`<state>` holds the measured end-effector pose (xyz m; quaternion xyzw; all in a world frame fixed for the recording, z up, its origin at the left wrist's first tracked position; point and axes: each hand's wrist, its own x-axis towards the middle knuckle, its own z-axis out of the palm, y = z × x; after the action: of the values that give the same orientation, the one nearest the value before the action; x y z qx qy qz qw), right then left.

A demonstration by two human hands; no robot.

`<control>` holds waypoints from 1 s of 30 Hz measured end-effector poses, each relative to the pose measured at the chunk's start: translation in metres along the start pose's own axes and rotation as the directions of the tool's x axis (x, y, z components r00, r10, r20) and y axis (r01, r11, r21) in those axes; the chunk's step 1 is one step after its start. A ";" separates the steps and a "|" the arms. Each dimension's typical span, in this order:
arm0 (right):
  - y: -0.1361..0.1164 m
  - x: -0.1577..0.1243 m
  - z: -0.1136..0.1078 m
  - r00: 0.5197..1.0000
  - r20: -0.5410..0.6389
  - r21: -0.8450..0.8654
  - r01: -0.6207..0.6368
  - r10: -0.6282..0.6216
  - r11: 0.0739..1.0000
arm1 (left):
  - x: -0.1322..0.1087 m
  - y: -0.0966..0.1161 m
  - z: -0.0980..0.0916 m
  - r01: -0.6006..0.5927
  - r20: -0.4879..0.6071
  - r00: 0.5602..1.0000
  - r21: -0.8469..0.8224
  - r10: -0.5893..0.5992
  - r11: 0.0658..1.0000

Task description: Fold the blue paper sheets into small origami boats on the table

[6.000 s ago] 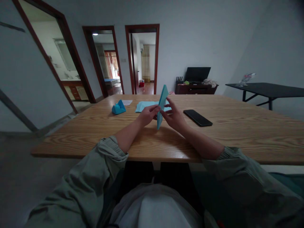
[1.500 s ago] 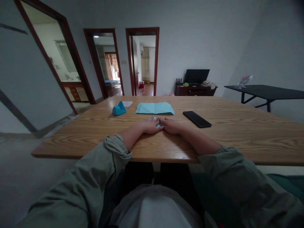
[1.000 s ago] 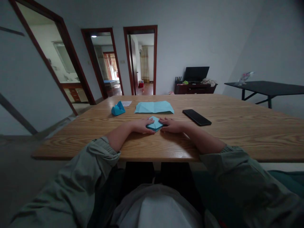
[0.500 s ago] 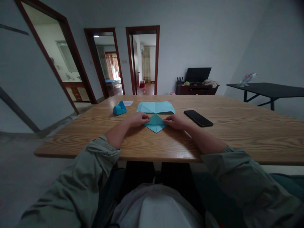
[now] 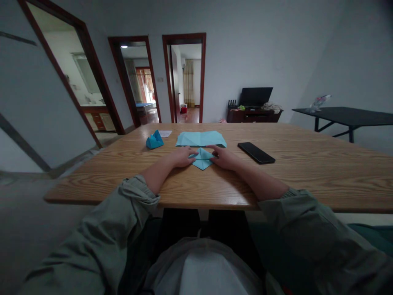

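A folded blue paper piece point(image 5: 202, 159) lies flat on the wooden table, its point aimed toward me. My left hand point(image 5: 182, 156) rests against its left corner, and my right hand point(image 5: 224, 158) covers its right corner with the fingers on top. Just beyond the hands lies a pale blue creased paper sheet point(image 5: 201, 139), which neither hand touches. Farther left sits a small folded blue paper model point(image 5: 154, 140). My hands hide part of the folded piece's upper edge.
A black smartphone point(image 5: 256, 153) lies right of my right hand on the wooden table point(image 5: 294, 180). A small white paper slip point(image 5: 165, 133) lies behind the blue model. A black table point(image 5: 346, 114) stands at the right, with doorways behind.
My hands have moved closer together over the folded piece, which has shifted slightly away from me. My right fingers now lie across its right corner.
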<state>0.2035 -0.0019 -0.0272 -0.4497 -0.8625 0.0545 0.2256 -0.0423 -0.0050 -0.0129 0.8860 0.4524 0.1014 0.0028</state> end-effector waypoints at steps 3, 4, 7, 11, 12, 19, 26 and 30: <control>-0.003 0.000 -0.002 0.997 0.045 -0.099 0.062 -0.057 0.993 | 0.003 -0.001 0.002 -0.003 0.007 1.000 0.045 0.003 0.999; -0.004 0.001 -0.003 0.994 0.074 -0.139 0.089 -0.080 0.986 | 0.004 -0.001 0.002 -0.004 0.012 1.000 0.054 0.004 0.999; -0.008 0.003 -0.005 0.979 0.167 -0.211 0.149 -0.115 0.966 | 0.004 0.001 0.001 0.000 0.034 0.999 0.060 -0.002 0.998; -0.012 0.003 -0.008 0.977 0.200 -0.212 0.116 -0.073 0.970 | 0.003 0.008 0.000 -0.027 0.100 0.995 0.016 0.025 1.000; -0.013 0.002 -0.008 0.976 0.208 -0.204 0.105 -0.061 0.973 | 0.002 0.010 0.000 -0.033 0.130 0.991 -0.004 0.034 0.999; -0.011 0.000 -0.012 0.979 0.201 0.038 -0.030 0.022 0.999 | 0.000 0.018 -0.001 0.020 0.277 0.961 -0.106 0.011 0.994; -0.004 0.005 -0.008 0.916 0.102 0.563 -0.374 0.387 0.737 | -0.004 0.021 -0.001 0.011 0.279 0.960 -0.102 0.018 0.995; -0.006 0.004 -0.010 0.854 0.151 0.784 -0.410 0.498 0.465 | -0.004 0.021 0.000 -0.017 0.272 0.961 -0.123 0.050 0.992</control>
<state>0.2014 -0.0039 -0.0148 -0.5159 -0.5824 0.4669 0.4204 -0.0278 -0.0202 -0.0120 0.8974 0.4256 0.0046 0.1168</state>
